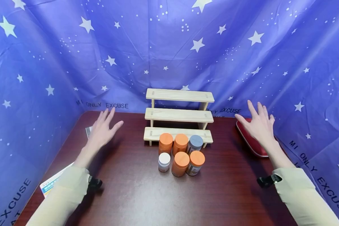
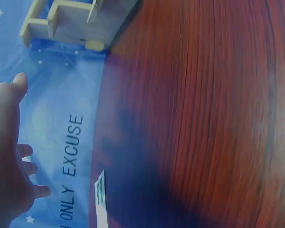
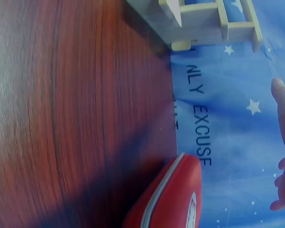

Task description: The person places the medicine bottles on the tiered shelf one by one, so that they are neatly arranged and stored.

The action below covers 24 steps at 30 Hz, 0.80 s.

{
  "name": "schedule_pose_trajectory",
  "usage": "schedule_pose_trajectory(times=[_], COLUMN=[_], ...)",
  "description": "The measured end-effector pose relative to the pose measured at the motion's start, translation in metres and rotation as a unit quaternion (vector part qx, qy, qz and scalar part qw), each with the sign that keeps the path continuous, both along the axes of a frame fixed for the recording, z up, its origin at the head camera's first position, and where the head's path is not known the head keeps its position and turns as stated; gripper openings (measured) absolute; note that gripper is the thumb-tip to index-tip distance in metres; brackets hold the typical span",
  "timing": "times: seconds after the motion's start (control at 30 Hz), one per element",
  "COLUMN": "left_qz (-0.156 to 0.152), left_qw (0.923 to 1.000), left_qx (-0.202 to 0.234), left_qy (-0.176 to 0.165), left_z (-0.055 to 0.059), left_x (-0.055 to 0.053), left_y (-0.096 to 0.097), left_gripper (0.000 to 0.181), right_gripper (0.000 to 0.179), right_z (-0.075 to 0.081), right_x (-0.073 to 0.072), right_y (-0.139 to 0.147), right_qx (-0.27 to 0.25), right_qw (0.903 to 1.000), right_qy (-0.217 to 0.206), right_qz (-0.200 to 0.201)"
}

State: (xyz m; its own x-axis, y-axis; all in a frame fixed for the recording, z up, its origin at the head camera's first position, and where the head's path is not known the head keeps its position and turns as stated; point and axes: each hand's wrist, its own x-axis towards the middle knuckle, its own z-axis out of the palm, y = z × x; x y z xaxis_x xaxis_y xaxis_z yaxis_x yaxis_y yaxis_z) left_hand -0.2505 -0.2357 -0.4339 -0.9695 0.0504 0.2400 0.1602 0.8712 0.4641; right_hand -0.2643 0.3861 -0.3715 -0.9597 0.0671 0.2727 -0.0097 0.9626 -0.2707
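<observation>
My left hand [image 1: 102,130] hovers over the left part of the table with its fingers spread, holding nothing. Over a red zippered case [image 1: 250,141] on the right, my right hand [image 1: 260,124] is raised with its fingers apart, also holding nothing. Between the hands stands a three-step wooden rack [image 1: 179,115]. In front of it sit several capped bottles: orange-lidded ones such as this orange bottle [image 1: 180,164], a grey-lidded bottle [image 1: 196,142] and a small white bottle [image 1: 164,162]. Each wrist view shows its own hand at the outer edge, apart from the rack.
A white and blue printed box or card [image 1: 52,182] lies under the left forearm, partly hidden. Another pale flat item [image 2: 100,199] lies near the left hand. A blue star-patterned cloth [image 1: 169,47] hangs behind and beside the dark wooden table [image 1: 124,194].
</observation>
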Motion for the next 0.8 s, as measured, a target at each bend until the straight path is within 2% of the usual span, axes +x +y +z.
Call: schedule_pose_trajectory(times=[0.07, 0.27, 0.47, 0.6, 0.8], left_qz=[-0.004, -0.011, -0.021, -0.030, -0.021], left_qw=[0.9999, 0.9980, 0.9936, 0.9862, 0.9683], left_qx=[0.016, 0.056, 0.106, 0.157, 0.240], left_qy=[0.000, -0.028, -0.033, -0.042, -0.067], left_z=[-0.002, -0.004, -0.007, -0.010, -0.015], left_x=[0.000, 0.004, 0.005, 0.004, 0.000], left_y=[0.006, 0.026, 0.041, 0.050, 0.065], left_gripper=[0.082, 0.081, 0.078, 0.079, 0.075], right_gripper=[0.090, 0.086, 0.083, 0.081, 0.078], right_z=[-0.001, -0.007, -0.013, -0.016, -0.017], right_x=[0.003, 0.007, 0.012, 0.015, 0.017], right_y=[-0.004, -0.013, -0.021, -0.028, -0.042], right_qx=[-0.016, -0.052, -0.089, -0.114, -0.152], right_qw=[0.9998, 0.9979, 0.9928, 0.9886, 0.9821], right_qy=[0.007, 0.037, 0.080, 0.097, 0.106], right_qz=[0.003, 0.009, 0.011, 0.013, 0.034])
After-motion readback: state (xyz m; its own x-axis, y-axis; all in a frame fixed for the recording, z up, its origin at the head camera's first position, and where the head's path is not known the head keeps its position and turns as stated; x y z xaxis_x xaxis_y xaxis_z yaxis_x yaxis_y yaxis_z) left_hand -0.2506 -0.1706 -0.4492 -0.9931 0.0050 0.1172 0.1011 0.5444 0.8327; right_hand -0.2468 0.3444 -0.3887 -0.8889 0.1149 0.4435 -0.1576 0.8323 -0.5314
